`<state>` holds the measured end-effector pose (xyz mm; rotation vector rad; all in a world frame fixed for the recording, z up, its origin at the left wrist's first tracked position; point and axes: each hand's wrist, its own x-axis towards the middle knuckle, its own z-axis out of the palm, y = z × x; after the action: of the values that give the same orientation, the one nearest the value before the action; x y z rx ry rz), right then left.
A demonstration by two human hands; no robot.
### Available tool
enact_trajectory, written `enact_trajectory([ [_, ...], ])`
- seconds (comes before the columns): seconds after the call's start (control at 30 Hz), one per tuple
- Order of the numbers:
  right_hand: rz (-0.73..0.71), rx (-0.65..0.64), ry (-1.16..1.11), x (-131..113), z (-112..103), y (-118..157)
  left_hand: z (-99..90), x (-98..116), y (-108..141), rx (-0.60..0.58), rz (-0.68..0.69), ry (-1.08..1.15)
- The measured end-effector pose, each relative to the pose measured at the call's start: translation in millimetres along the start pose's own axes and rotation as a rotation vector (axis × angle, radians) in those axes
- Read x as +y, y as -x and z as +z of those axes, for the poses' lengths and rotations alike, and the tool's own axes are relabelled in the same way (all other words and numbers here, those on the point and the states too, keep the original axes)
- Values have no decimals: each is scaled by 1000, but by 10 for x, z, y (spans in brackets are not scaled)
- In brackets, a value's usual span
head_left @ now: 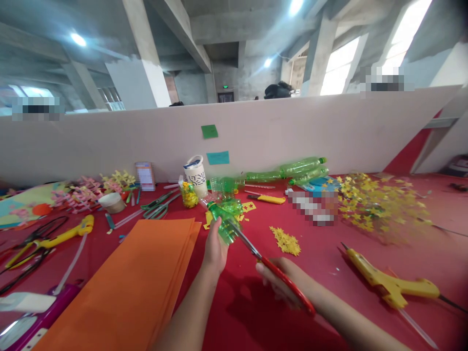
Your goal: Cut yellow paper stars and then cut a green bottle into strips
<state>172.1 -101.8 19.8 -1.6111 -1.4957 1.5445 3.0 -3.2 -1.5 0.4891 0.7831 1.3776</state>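
Observation:
A cut piece of green plastic bottle [224, 225] is held in my left hand [215, 248], near the middle of the red table. My right hand [285, 280] is closed around the red-handled scissors [281, 275], whose metal blades reach up and left to the bottle piece. How far the blades are parted is hard to tell. More cut clear and green bottle parts [224, 187] stand just behind. To the right of the blades lies a small heap of yellow paper stars [287, 241].
Orange sheets [135, 273] lie at left, with a yellow glue gun [69, 234] beyond. Another glue gun [391, 282] lies at right, below yellow star sprigs [376, 204]. A white cup [196, 176], green bottles [300, 168] and a yellow cutter [270, 199] sit near the partition.

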Motion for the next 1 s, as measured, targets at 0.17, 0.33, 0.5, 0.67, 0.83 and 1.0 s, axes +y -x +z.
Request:
enact_trajectory([
  [0.17,7,28,-12,-33,13,4,-4,-47,-10,-21,13,-31],
  [0.33,62,24,-52,-59,32,14,0,-30,-6,-10,7,-63],
  [0.5,56,3,-82,-73,39,31,-17,-25,-14,-27,28,-70],
  [0.67,24,0,-116,-33,39,4,-24,-72,-6,-39,54,-83],
  [0.83,-26,18,-132,4,44,-31,47,-95,66,-105,71,-78],
  [1.0,-30,17,-135,26,54,-43,57,-95,76,-104,81,-66],
])
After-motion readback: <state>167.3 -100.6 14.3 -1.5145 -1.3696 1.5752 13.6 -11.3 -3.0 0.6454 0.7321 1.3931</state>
